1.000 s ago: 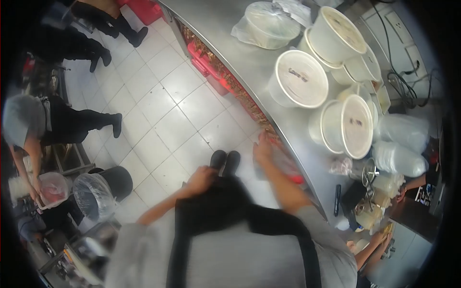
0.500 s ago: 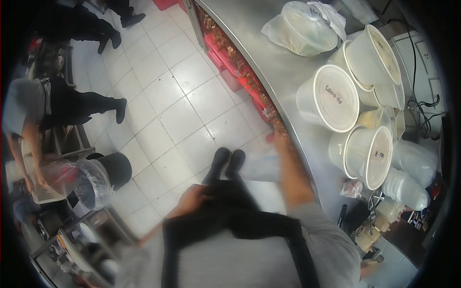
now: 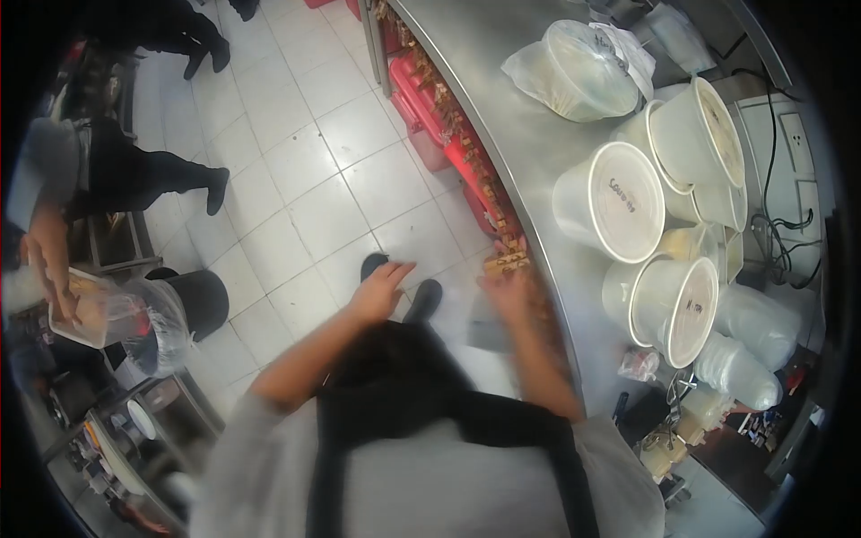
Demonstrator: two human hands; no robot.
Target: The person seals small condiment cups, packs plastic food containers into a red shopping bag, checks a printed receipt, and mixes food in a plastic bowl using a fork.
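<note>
Small tan wooden pieces that look like clothespins [image 3: 459, 143] run in a row along the underside of the steel counter's [image 3: 529, 170] edge. At the near end of that row is my right hand [image 3: 505, 289], its fingers closed around a few of these clothespins [image 3: 508, 261]. Exactly how many it holds is hard to make out. My left hand [image 3: 380, 292] is in the air over the floor, fingers stretched out and holding nothing. Red plastic containers [image 3: 413, 90] sit below the counter edge, behind the row.
Lidded white tubs [image 3: 610, 202] and a bagged tub [image 3: 587, 72] stand on the counter, with stacked clear plastic cups [image 3: 737, 368] nearby. Across the tiled floor [image 3: 305, 179], a person handles a pale bin [image 3: 85, 327] beside a bag-lined black trash can [image 3: 202, 305]. Another person's legs [image 3: 193, 40] are farther off.
My right hand has drawn back slightly from the row, and clothespins now show in its fingers. My left hand has lifted forward from my apron and opened. The person opposite has shifted the bin.
</note>
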